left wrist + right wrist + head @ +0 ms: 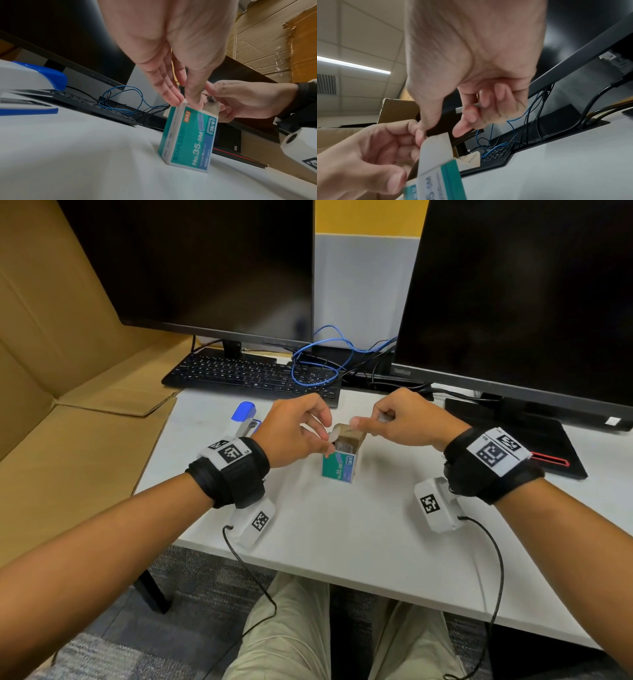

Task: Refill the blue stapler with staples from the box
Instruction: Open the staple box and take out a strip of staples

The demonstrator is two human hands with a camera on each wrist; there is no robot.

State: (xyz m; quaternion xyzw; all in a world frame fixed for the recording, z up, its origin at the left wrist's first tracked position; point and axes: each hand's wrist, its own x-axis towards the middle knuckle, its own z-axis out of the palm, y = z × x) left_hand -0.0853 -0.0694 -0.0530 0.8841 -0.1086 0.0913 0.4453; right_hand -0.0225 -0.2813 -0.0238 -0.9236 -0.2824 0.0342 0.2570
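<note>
The teal staple box (339, 465) stands upright on the white desk (359, 525), with its top flap (435, 143) open. My left hand (318, 436) pinches the box's top edge (184, 104) between fingers and thumb. My right hand (371, 421) hovers just right of the opening, its fingers curled around a short silver staple strip (467, 107) while the thumb touches the flap. The blue and white stapler (245, 419) lies on the desk behind my left wrist; in the left wrist view the stapler (30, 81) looks hinged open.
A black keyboard (253, 374) and a loose blue cable (318, 361) lie behind the box, under two dark monitors. Flattened cardboard (68, 412) covers the left side. A black device with red trim (534, 446) sits at the right. The desk's front edge is close to my lap.
</note>
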